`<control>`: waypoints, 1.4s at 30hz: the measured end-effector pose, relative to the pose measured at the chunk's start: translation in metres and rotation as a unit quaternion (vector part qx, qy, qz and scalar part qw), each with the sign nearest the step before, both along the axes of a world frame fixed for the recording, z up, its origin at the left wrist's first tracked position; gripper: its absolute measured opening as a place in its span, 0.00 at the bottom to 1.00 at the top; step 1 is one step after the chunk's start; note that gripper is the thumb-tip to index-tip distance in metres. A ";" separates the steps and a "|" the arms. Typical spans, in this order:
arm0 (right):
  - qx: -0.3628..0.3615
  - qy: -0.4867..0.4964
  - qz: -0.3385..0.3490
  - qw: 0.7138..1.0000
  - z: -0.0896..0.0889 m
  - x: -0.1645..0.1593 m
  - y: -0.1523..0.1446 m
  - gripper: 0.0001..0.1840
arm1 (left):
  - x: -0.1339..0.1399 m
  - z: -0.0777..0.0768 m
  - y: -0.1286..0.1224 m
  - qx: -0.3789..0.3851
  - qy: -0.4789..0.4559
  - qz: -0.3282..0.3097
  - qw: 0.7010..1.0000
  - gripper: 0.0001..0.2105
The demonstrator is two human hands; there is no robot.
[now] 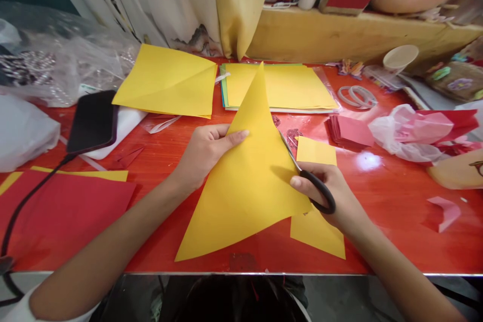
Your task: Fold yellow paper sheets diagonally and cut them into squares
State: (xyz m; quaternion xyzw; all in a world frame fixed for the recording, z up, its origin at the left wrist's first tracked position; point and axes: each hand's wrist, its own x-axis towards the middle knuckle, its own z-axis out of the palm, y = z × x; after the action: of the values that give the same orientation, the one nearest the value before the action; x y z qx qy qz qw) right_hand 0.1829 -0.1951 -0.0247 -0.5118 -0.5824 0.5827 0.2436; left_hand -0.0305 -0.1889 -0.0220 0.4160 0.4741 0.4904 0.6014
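Through the head camera I have both hands working above the red tabletop (396,241). My left hand (209,153) is closed on the left edge of the yellow sheet (256,171), its thumb lying on the near face and its other fingers partly hidden by the paper. The sheet is raised at the middle of my view, bowed a little, with a narrow tip at the top and a wide, curving lower edge. My right hand (335,188) is wrapped around the black-handled scissors (324,190), and the blades lie along the sheet's right edge; I cannot tell how far apart they stand.

Partly covered by the sheet and that hand, a yellow strip (320,239) lies on the tabletop. Beyond the sheet's tip sits a stack of coloured paper (294,88), yellow on top, and to its left is a creased yellow piece (166,80). Farther left I see a dark phone (93,121) with a cable, and nearer me a red sheet (75,206). On the right are small red papers (349,131), clear rings (357,97) and a pink scrap (446,214).
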 end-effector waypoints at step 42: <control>-0.031 0.005 0.014 0.999 -0.001 -0.001 0.001 0.21 | 0.001 -0.006 0.002 -0.046 -0.042 -0.054 0.997 0.13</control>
State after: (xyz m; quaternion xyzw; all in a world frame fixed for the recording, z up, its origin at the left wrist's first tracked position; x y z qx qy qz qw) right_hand 0.1818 -0.1940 -0.0262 -0.5077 -0.5702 0.6062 0.2227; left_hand -0.0299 -0.1868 -0.0279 0.3913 0.4474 0.4522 0.6650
